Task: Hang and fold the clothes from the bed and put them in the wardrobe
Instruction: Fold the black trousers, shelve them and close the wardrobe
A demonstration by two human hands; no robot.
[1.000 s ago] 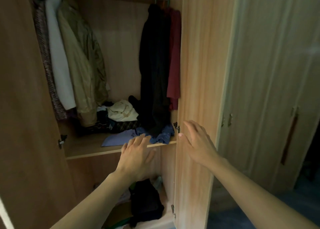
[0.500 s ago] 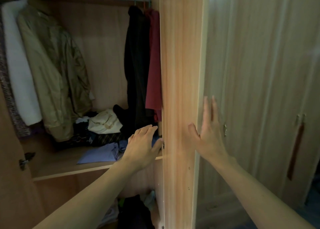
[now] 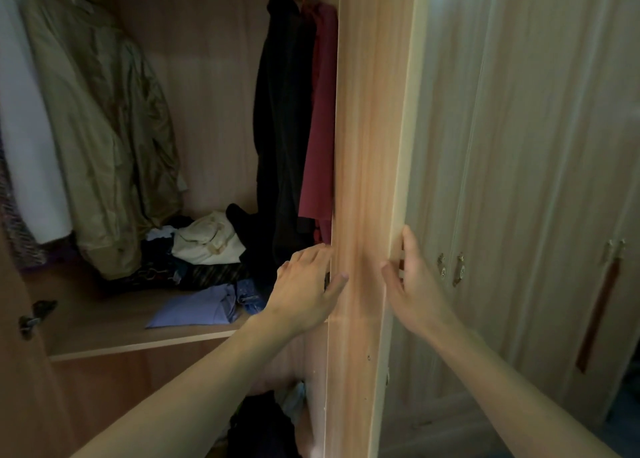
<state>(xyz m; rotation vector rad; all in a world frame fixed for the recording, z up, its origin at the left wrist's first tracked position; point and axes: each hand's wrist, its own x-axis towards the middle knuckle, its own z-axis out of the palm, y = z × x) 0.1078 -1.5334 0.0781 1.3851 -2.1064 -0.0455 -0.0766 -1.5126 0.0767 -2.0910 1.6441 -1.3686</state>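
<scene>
Wardrobe door (image 3: 367, 128) stands upright, edge-on at centre frame between both hands, the left hand (image 3: 304, 284) flat and straight-fingered against its left face, the right hand (image 3: 412, 284) pinching its right edge; clothes (image 3: 207, 239) lie on the shelf (image 3: 104, 329) at centre left.

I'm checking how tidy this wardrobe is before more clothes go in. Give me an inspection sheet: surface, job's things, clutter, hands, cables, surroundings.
Surface: wooden shelf, partly covered by clothes.
Job's things: khaki jacket, black garment and red garment hang inside; blue shirt lies folded on the shelf.
Clutter: loose heap of clothes behind the shirt; dark clothes in the compartment below.
Hands: left hand touches the face of the open door, fingers straight; right hand grips its free edge.
Cables: nothing seen.
Surroundings: closed doors to the right.
</scene>
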